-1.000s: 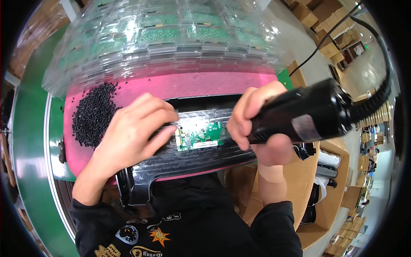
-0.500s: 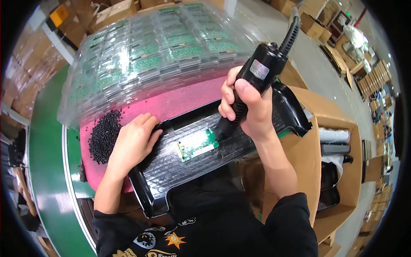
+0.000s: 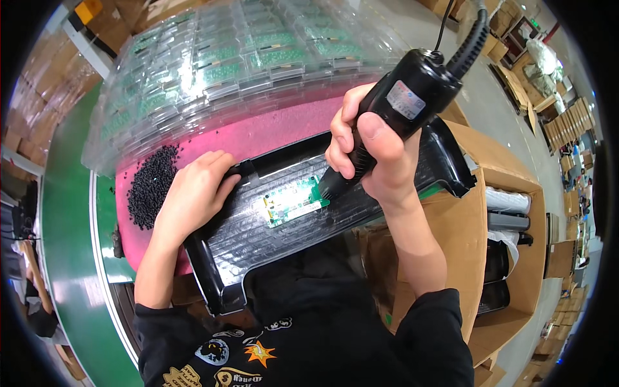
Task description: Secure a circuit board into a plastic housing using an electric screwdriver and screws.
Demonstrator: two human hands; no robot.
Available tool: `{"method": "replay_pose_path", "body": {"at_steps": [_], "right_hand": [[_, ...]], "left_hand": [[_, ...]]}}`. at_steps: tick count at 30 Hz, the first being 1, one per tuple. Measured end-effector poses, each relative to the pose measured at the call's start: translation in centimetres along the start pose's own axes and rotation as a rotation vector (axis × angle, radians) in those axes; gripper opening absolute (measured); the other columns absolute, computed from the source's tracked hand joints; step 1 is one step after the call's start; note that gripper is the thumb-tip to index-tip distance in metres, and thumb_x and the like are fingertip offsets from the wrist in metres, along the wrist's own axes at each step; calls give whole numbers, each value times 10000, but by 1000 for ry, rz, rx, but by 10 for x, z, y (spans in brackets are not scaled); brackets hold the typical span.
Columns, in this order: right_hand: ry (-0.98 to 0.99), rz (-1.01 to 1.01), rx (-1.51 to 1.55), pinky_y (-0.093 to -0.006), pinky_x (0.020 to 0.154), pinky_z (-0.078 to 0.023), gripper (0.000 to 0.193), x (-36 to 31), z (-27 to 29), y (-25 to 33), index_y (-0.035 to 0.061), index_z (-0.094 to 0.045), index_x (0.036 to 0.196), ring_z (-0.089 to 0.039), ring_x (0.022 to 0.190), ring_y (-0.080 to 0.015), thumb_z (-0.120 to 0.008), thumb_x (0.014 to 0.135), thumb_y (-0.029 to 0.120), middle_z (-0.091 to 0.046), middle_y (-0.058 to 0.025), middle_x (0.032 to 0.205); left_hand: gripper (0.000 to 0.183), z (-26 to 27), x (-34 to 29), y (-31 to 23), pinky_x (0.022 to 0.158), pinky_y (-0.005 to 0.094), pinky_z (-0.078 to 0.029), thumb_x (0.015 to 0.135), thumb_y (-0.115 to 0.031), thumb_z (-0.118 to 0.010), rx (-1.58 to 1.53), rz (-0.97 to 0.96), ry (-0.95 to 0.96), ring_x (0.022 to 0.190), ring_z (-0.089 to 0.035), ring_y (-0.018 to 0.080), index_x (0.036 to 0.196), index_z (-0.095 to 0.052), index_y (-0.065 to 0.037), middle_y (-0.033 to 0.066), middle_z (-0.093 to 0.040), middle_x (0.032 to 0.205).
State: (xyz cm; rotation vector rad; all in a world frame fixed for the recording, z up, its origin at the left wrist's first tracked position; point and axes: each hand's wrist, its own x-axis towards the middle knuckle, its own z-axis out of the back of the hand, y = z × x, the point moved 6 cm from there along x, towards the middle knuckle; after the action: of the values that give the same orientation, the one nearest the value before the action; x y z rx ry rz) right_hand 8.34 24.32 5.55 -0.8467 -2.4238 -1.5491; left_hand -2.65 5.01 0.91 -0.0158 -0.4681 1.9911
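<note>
My right hand is wrapped around a black electric screwdriver, which leans with its top to the upper right. The screwdriver's nose meets the right end of a green circuit board; the bit itself is hidden. Under the board lies a long black plastic housing, its ribbed inside facing up. At the housing's far left edge my left hand grips the rim, fingers bent and pressed together. A heap of small black screws sits just left of that hand on a pink mat.
Stacked clear plastic trays holding several green boards stand behind the mat. To the right, an open cardboard box contains black and grey parts. A cable runs up from the screwdriver's top. The green bench surface extends at left.
The screwdriver's top has swung to the right, so it leans more, while its nose stays at the board's right end. The view has shifted slightly. My left hand keeps its place on the rim.
</note>
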Motion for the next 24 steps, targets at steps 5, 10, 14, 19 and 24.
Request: {"method": "replay_pose_path", "body": {"at_steps": [5,10,14,19,24], "right_hand": [[85,16,-169,-266,427,-430,311,1,3,4,4,-517,974,-484,435,-130,-642,885,275,-539,-94,685],[105,14,-147,-266,429,-429,348,2,5,1,6,-510,973,-479,435,-126,-664,886,306,-538,-91,689],[294,-31,-50,-232,427,-410,455,-2,-6,-5,7,-504,971,-484,461,-107,-764,841,358,-541,-83,704],[317,-29,-47,-207,407,-380,480,-1,-14,-14,-2,-512,966,-471,459,-96,-782,818,366,-527,-71,681],[221,-145,-65,-266,500,-427,473,5,0,-4,39,-531,985,-485,461,-108,-702,857,462,-536,-32,710]], "left_hand": [[202,-2,0,-1,759,464,-474,853,-103,-659,17,0,9,905,-582,418,989,-576,21,201,-590,918],[203,-2,1,-1,763,464,-474,856,-105,-657,2,4,13,909,-584,417,992,-576,22,202,-593,922],[172,0,2,-3,738,474,-486,862,-118,-645,39,-23,1,901,-593,378,960,-559,-6,157,-591,886],[168,0,0,-3,743,476,-482,864,-119,-642,29,-19,-8,902,-590,381,946,-550,-6,160,-591,883],[204,2,-3,0,756,470,-471,861,-118,-656,13,-8,1,900,-585,426,986,-565,15,204,-600,918]]}}
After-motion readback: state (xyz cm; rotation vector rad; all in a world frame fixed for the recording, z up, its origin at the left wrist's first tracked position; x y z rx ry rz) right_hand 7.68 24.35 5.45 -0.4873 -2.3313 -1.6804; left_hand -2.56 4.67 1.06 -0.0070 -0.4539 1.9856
